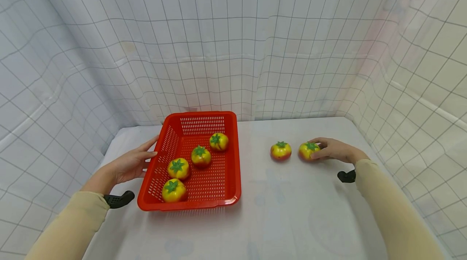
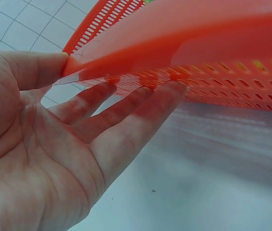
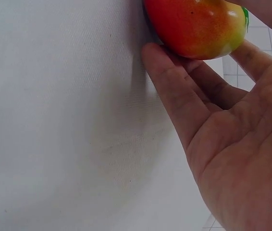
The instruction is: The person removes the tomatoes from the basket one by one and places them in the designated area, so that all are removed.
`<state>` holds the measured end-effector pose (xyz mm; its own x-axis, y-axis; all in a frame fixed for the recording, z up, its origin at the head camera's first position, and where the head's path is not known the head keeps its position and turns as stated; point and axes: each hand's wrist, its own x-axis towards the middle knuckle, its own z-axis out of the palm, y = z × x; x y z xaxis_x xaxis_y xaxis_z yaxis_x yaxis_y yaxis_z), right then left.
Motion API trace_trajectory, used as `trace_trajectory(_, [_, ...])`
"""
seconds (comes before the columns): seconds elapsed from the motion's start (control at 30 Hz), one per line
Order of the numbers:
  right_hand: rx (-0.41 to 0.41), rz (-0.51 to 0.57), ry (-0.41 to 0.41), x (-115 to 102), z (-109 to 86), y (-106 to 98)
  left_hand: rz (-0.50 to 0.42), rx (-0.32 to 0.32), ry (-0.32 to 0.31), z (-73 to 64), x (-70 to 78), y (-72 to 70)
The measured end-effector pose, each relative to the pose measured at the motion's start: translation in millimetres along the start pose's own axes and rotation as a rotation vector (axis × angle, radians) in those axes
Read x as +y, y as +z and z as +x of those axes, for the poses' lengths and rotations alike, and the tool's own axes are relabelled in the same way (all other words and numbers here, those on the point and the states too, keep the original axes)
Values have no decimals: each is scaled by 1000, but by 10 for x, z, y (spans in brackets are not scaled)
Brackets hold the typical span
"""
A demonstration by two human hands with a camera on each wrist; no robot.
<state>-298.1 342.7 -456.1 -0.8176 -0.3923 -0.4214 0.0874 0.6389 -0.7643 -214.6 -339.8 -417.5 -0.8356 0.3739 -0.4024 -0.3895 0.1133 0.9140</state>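
Note:
My left hand (image 1: 129,165) is at the left side of a red plastic basket (image 1: 238,162). In the left wrist view its thumb tip touches the rim, while the fairly straight fingers (image 2: 126,126) rest against the slotted wall below. Several yellow-and-red tomatoes with green leafy tops lie inside, among them a front one (image 1: 174,191). On the right, my right hand (image 1: 337,150) holds another tomato (image 1: 308,151), thumb on the near side and fingers around the back and underneath. Close to its left sits one more tomato (image 1: 280,151) on the table.
A white cloth covers the table (image 1: 284,211). White sheeting with a dark grid (image 1: 251,49) hangs behind and along both sides. Black wrist mounts (image 1: 120,200) show below both hands.

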Motion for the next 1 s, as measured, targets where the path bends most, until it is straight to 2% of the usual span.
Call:
trace_trajectory(0.63, [3, 1, -5, 10, -42, -12, -14, -9, -5, -8, 13, 13])
trace_trajectory(1.0, [-23, -29, 2, 19, -63, -20, -10, -2, -7, -4, 6, 6])
